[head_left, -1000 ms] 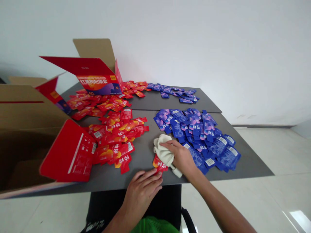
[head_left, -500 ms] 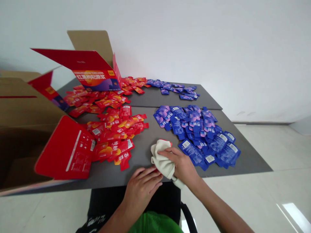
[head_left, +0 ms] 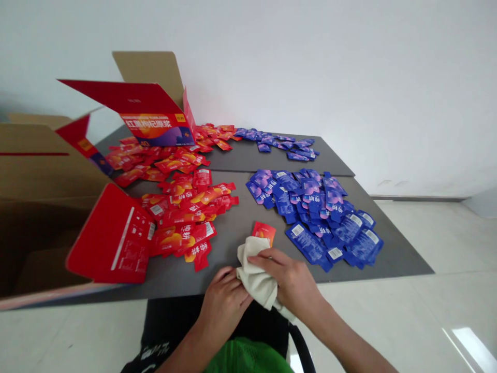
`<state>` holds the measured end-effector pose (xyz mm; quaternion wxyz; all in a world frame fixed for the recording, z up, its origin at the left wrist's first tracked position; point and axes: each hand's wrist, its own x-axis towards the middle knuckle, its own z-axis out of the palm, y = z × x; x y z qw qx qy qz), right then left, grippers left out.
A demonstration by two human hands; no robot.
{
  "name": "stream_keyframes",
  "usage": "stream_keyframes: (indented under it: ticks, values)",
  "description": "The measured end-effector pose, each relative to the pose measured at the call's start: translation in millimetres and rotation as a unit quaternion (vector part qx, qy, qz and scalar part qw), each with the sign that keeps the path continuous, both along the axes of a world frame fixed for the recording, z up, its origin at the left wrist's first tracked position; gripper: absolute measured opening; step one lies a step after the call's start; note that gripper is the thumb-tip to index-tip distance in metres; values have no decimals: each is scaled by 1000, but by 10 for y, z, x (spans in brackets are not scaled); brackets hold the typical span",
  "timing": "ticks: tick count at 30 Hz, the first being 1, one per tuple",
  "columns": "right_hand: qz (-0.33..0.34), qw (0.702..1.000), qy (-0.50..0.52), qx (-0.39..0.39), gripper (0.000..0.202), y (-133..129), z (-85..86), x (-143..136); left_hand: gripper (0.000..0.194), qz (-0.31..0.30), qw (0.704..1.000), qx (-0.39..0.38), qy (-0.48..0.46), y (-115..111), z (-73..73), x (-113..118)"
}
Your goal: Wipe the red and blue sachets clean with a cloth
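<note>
My right hand (head_left: 293, 282) grips a crumpled beige cloth (head_left: 254, 272) at the near edge of the grey table (head_left: 233, 235). The cloth lies over the near end of a red sachet (head_left: 264, 231), whose far end sticks out beyond it. My left hand (head_left: 225, 300) rests at the table's edge, fingers bent against the cloth's left side and the hidden end of the sachet; what it pinches is not visible. A pile of red sachets (head_left: 186, 212) lies to the left, a pile of blue sachets (head_left: 314, 207) to the right.
An open cardboard box with red flaps (head_left: 58, 217) fills the left side. A second open red box (head_left: 155, 116) stands at the back left. More red sachets (head_left: 209, 134) and blue sachets (head_left: 283, 142) lie on the far table against the white wall.
Both hands and the cloth have drawn back toward the table's near edge. The red sachet, earlier poking out on the near side, now shows beyond the cloth's far side.
</note>
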<state>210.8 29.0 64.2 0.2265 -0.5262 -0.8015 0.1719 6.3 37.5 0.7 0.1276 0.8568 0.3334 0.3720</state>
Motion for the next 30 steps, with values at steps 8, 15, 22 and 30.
stream_keyframes:
  ticks: [8,15,22,30]
  values:
    - [-94,995,-38,18,52,706,-120,190,19,-4,1000,-15,1,-11,-26,11]
    - [-146,962,170,153,41,509,-82,263,11,15,996,-83,17,76,213,77]
    - [-230,909,294,184,28,-180,-558,489,57,157,971,-124,134,228,389,405]
    - [-121,931,334,84,27,-288,-423,605,47,155,940,-175,249,370,591,659]
